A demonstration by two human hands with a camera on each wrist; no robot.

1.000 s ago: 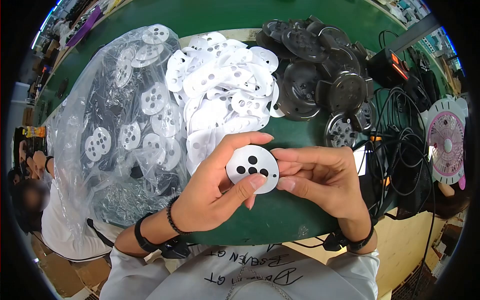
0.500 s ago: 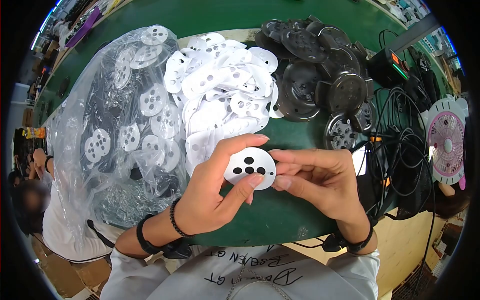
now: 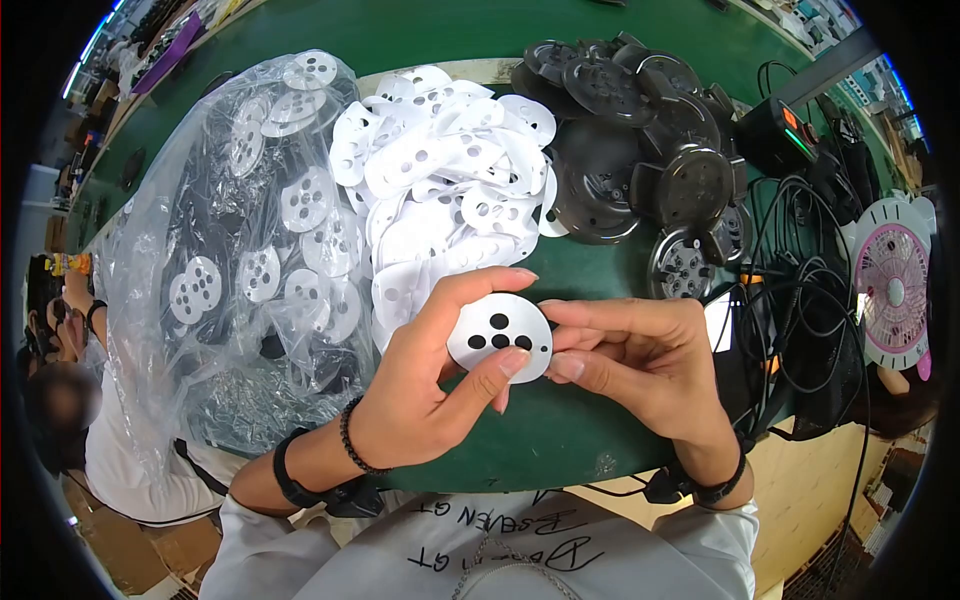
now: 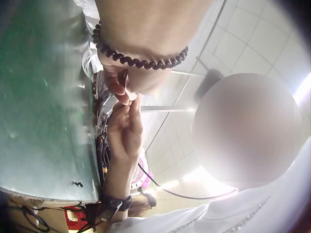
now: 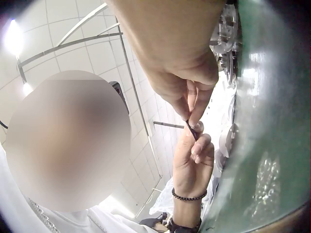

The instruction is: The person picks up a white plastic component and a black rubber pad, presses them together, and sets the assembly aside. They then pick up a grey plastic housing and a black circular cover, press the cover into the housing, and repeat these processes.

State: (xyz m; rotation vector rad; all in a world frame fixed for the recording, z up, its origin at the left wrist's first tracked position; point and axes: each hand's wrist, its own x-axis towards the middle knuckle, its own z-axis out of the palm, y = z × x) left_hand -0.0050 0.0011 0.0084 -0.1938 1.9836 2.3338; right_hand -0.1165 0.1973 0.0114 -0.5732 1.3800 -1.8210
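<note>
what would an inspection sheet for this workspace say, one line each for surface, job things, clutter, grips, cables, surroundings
surface: green table, bare patch by the near edge
job's things: white disc held above the table; white pile beyond; black parts heaped to its right
clutter: clear bag with discs, left; pink fan, far right
grips: left grip holds the disc, right grip pinches its edge
cables: black cables tangled, right
surroundings: another person, left

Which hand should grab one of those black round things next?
Probably the right hand: it's nearer the black round parts and only pinches the edge of the white disc, while the left hand grips farther over its face.
</note>
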